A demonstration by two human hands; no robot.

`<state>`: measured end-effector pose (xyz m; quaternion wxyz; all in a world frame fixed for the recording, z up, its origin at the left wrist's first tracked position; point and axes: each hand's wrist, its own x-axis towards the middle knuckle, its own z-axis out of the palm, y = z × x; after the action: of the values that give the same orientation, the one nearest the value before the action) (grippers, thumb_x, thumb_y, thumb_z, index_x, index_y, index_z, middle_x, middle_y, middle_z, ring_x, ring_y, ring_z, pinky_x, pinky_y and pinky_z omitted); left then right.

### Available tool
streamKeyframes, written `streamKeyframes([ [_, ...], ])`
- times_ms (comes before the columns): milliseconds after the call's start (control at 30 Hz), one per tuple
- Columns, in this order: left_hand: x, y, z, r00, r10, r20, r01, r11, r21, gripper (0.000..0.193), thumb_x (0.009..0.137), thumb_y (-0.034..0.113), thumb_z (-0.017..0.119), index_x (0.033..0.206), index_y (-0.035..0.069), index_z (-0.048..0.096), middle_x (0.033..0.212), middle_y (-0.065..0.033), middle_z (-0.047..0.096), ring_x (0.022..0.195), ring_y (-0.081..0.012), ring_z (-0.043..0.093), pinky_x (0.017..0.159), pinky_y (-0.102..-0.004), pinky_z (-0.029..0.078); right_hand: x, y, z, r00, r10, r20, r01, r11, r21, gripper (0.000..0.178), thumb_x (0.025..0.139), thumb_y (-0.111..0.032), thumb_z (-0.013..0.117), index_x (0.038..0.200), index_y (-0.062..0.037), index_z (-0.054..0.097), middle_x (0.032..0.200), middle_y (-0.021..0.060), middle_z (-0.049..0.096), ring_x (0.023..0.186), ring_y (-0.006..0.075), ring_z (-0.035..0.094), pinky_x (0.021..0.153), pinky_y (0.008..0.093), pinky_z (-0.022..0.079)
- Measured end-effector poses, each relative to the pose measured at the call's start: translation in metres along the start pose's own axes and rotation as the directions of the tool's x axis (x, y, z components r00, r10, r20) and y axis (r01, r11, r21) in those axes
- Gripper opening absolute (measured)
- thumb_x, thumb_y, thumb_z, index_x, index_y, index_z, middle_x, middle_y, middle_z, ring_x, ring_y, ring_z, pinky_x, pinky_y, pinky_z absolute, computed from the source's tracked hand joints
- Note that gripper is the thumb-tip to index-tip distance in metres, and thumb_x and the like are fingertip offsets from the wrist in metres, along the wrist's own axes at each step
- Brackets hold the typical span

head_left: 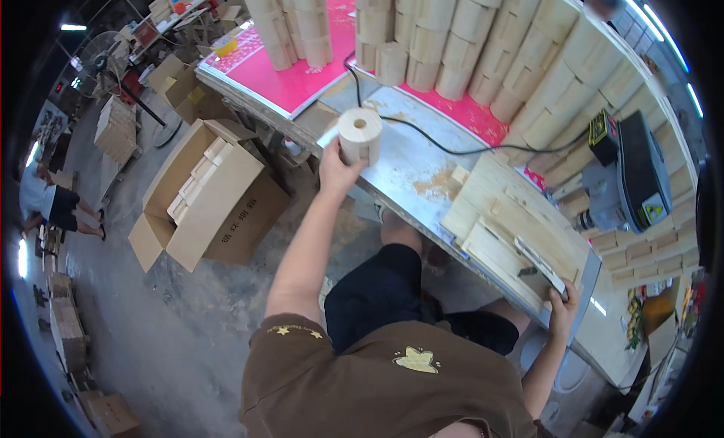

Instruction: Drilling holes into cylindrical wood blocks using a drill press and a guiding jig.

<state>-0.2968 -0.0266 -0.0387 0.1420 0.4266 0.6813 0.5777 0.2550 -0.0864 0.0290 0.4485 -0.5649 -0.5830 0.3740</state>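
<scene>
My left hand [341, 165] is wrapped round the side of a pale wooden cylinder [360, 139]. It stands upright at the near left edge of the workbench [403, 136], its flat top showing a round hole in the middle. At the right, my right hand [562, 306] is closed on the near end of a narrow, pale strip [540, 261]. The strip lies slantwise over a wooden board [520, 219] with raised pieces; a small dark part shows beside it. How the strip meets the board I cannot tell.
Stacked wooden cylinders [467, 53] line the bench's back on pink sheeting [317, 84]. A black cable [452, 148] crosses to a dark machine [630, 174] at the right. An open carton [219, 212] of wooden pieces stands on the floor at left. Another person [56, 200] is far left.
</scene>
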Motion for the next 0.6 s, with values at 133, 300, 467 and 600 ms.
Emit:
streamKeyframes([
  [133, 0.012, 0.041, -0.012, 0.993, -0.103, 0.058, 0.092, 0.98, 0.175, 0.07, 0.055, 0.015, 0.082, 0.117, 0.0, 0.052, 0.107, -0.0166, 0.057, 0.097, -0.0269, 0.06, 0.082, -0.0365, 0.048, -0.005, -0.026, -0.001, 1.0, -0.028, 0.012, 0.029, 0.996, -0.083, 0.025, 0.073, -0.01, 0.067, 0.095, -0.0013, 0.059, 0.088, 0.0008, 0.056, 0.083, 0.0115, 0.051, 0.074, 0.024, 0.041],
  [300, 0.073, 0.064, -0.045, 0.998, -0.025, -0.054, 0.026, 1.0, 0.015, 0.063, 0.06, 0.014, 0.083, 0.115, -0.001, 0.056, 0.097, -0.0113, 0.064, 0.082, -0.0181, 0.063, 0.072, -0.0309, 0.052, -0.001, -0.028, 0.004, 0.998, 0.021, 0.052, -0.017, 0.997, -0.081, 0.025, 0.072, -0.013, 0.068, 0.093, -0.0015, 0.06, 0.085, 0.0004, 0.056, 0.081, 0.0114, 0.051, 0.073, 0.0242, 0.04],
  [467, 0.182, 0.116, -0.09, 0.966, 0.1, -0.239, -0.085, 0.994, 0.072, 0.059, 0.061, 0.022, 0.083, 0.108, -0.005, 0.059, 0.094, -0.0134, 0.066, 0.08, -0.0185, 0.064, 0.071, -0.0303, 0.052, -0.003, -0.04, 0.007, 0.992, 0.119, 0.044, -0.117, 0.992, -0.049, 0.027, 0.07, -0.015, 0.069, 0.091, -0.0015, 0.06, 0.081, -0.0006, 0.055, 0.077, 0.0095, 0.049, 0.069, 0.0226, 0.039],
  [600, 0.27, 0.171, -0.11, 0.888, 0.335, -0.313, -0.247, 0.925, 0.291, 0.065, 0.059, 0.038, 0.083, 0.103, -0.004, 0.062, 0.094, -0.0153, 0.067, 0.083, -0.0208, 0.066, 0.074, -0.0312, 0.051, -0.003, -0.04, 0.006, 0.988, 0.15, 0.038, -0.148, 0.988, -0.031, 0.028, 0.068, -0.016, 0.07, 0.09, -0.0012, 0.06, 0.078, -0.0016, 0.053, 0.073, 0.008, 0.048, 0.065, 0.0216, 0.037],
])
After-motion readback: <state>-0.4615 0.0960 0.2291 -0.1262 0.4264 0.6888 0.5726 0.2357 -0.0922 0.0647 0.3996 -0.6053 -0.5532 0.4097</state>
